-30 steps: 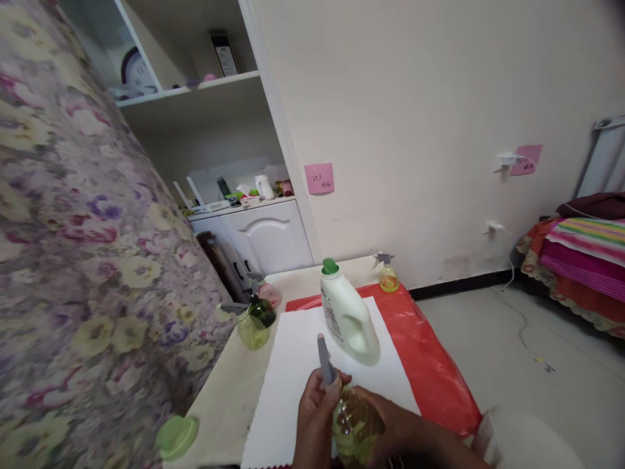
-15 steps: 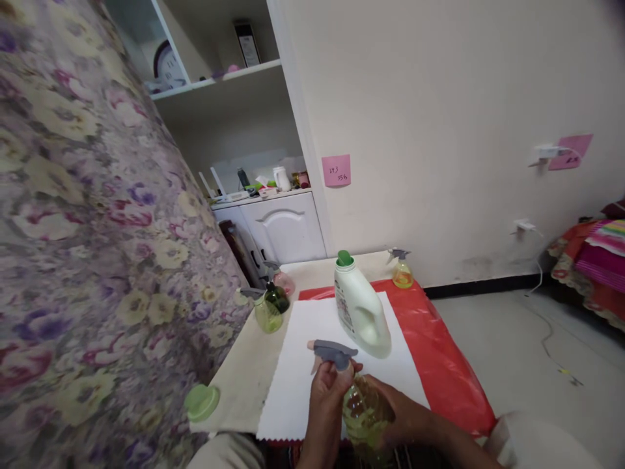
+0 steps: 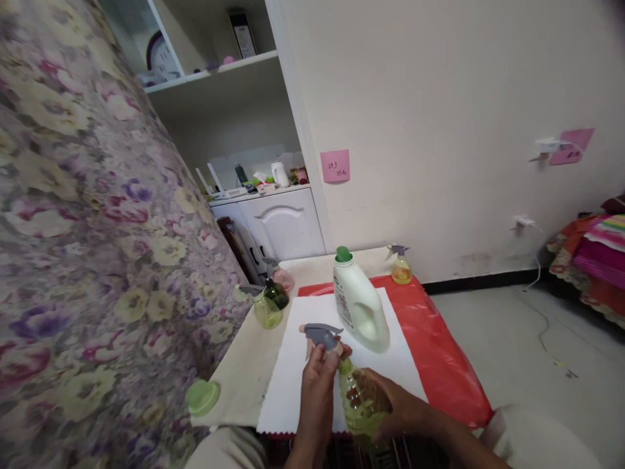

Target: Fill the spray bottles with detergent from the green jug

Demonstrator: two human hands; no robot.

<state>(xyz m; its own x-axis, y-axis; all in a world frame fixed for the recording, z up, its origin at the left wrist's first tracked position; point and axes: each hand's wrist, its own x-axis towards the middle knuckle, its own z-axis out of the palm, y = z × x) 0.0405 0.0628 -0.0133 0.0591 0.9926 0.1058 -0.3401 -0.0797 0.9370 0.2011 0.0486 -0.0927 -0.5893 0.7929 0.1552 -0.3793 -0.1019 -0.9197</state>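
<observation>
My left hand (image 3: 318,384) has its fingers closed around the collar of a grey trigger spray head (image 3: 321,335). Below and to the right, a clear yellow-green spray bottle (image 3: 355,410) is wrapped by my right hand (image 3: 403,407). The spray head leans left at the bottle's neck; my fingers partly cover the joint, so I cannot tell whether it is fully attached. Just beyond my hands, a large pale green detergent jug (image 3: 359,306) stands on the white sheet (image 3: 297,365). Its mouth holds a green cap or spout (image 3: 343,253).
A light green round lid (image 3: 202,397) lies at the table's left corner. Along the left edge stand a yellow-green spray bottle (image 3: 268,311), a dark pump bottle (image 3: 276,294) and a pink bottle (image 3: 283,279). Another spray bottle (image 3: 401,270) is at the back right, on red plastic (image 3: 439,352).
My left hand and the spray head have shifted slightly left and up, tilting away from the bottle. More of the bottle's green neck shows now. My right hand keeps its grip.
</observation>
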